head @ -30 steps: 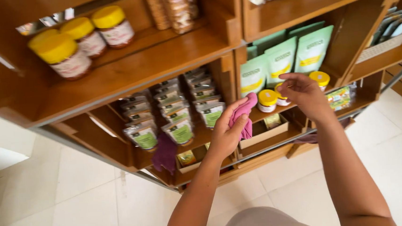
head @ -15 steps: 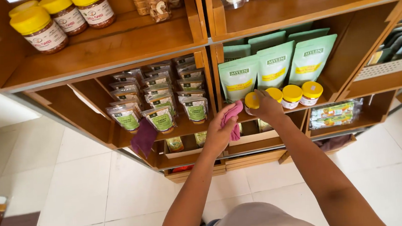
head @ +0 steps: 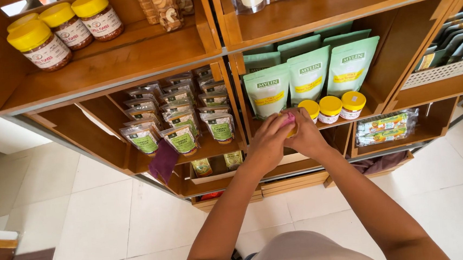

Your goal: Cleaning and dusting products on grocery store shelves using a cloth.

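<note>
Hands (head: 286, 137) now joined, jar (head: 291, 133) lifted

Both hands are meeting in front of the middle shelf (head: 382, 108), the left hand (head: 268, 144) touching the right hand (head: 305, 135), with a cloth (head: 288, 119) pinched between them. Just right of the hands, three small jars (head: 336, 108) are standing in a row on that shelf, with tall pouches (head: 309, 78) standing behind them. To the left, small packets (head: 179, 123) are sitting in rows in the neighbouring compartment. Above those, three big jars (head: 67, 27) are standing on the upper shelf (head: 118, 62). A second cloth (head: 163, 162) is hanging off the shelf edge below the packets.
</note>
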